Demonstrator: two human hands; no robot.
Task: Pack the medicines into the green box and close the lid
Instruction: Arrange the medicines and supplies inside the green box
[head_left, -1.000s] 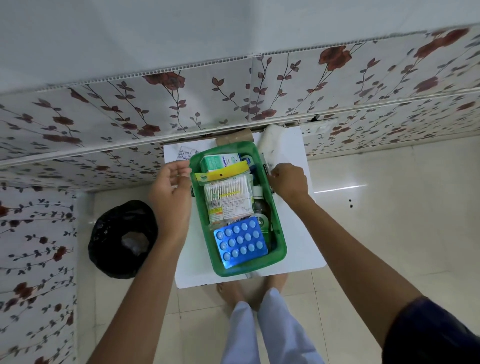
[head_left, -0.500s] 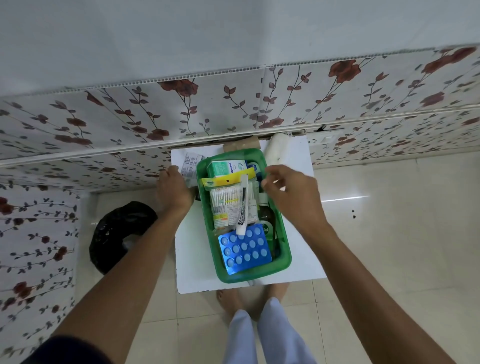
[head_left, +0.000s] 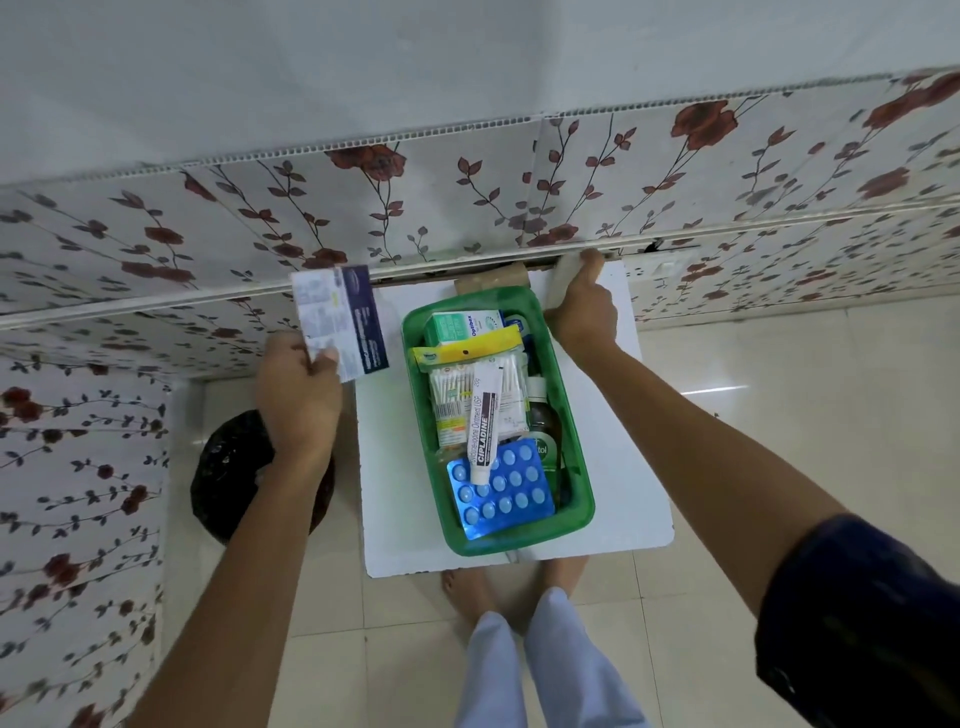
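The open green box (head_left: 577, 503) stands on a small white table (head_left: 395, 467). Inside lie a blue blister pack (head_left: 501, 488), a white ointment tube (head_left: 483, 421), a cotton-bud packet (head_left: 452, 400), a teal carton (head_left: 460, 327) and a dark green bottle (head_left: 543, 426). My left hand (head_left: 298, 395) holds a white and dark blue medicine strip (head_left: 340, 322) up in the air, left of the box. My right hand (head_left: 584, 306) grips a white roll-shaped object (head_left: 563, 278) at the table's far right corner, just beyond the box.
A brown cardboard piece (head_left: 491, 278) sits behind the box against the floral wall. A black bin bag (head_left: 228, 478) stands on the floor left of the table. My bare feet (head_left: 462, 587) are under the table's near edge.
My left hand has lifted the strip off the table's far left corner. My right hand left the ointment tube in the box and moved back right onto the white roll.
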